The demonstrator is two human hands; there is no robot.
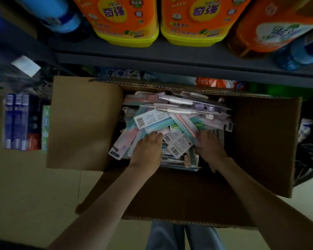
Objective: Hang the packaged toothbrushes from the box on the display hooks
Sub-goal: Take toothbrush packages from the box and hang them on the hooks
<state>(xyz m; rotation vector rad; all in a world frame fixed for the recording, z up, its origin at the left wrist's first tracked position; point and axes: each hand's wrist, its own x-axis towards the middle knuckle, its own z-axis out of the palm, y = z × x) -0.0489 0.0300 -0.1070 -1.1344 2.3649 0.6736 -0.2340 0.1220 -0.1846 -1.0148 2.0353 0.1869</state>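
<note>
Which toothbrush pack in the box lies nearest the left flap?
The pink pack left of the left hand; only its end reaches out towards that flap.

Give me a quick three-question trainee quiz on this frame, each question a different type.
1. True or false: the left hand and the right hand both reach into the cardboard box among the toothbrush packs.
2. Multiple choice: what stands on the shelf above the box? A) orange-and-yellow bottles B) stacked plates C) folded towels
3. Short answer: on which side of the box, by the person's own sides, are the toothpaste cartons?
Key: 1 true; 2 A; 3 the left.
</note>
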